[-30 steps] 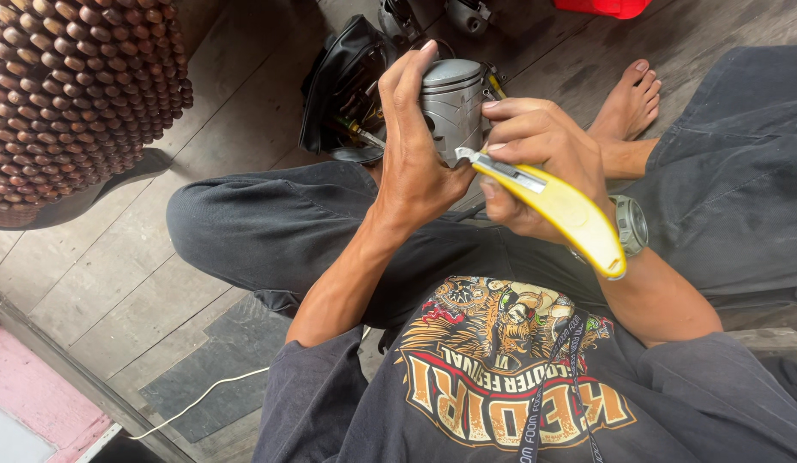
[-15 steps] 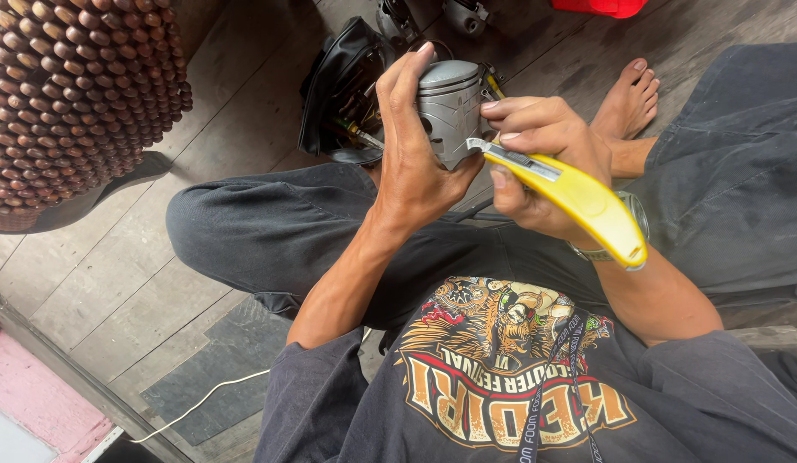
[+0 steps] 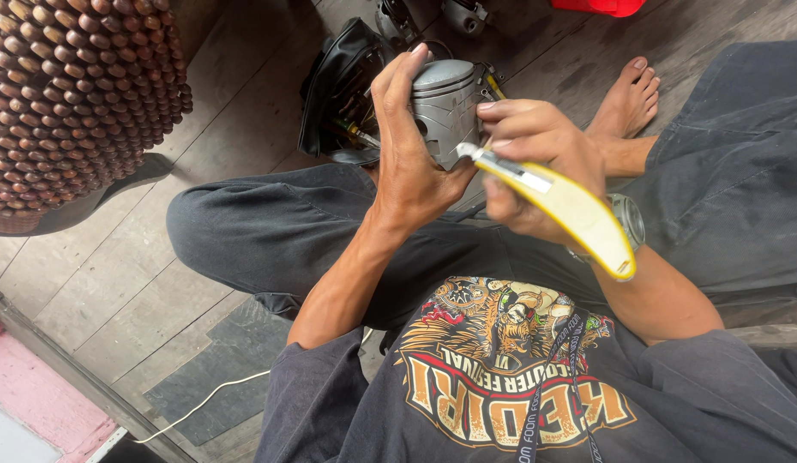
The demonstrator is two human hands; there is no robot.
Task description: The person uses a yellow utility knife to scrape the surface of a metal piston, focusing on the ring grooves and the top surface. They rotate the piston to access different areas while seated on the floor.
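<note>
My left hand (image 3: 411, 146) grips a grey metal piston (image 3: 445, 103), held upright in front of me with its crown away from me. My right hand (image 3: 535, 163) holds a yellow utility knife (image 3: 570, 210), its blade tip set against the piston's side near the lower edge. Both hands are raised over my crossed legs in dark trousers. A wristwatch (image 3: 630, 219) sits on my right wrist, partly hidden behind the knife handle.
I sit on a wooden plank floor (image 3: 115, 274). A black bag (image 3: 338, 94) with tools lies beyond my hands. A brown beaded seat cover (image 3: 72, 94) fills the upper left. My bare foot (image 3: 625, 107) rests at right. A white cable (image 3: 201, 403) runs along the floor.
The knife has shifted slightly along the piston's side, its handle swinging a little outward and down. The left hand keeps the same hold on the piston.
</note>
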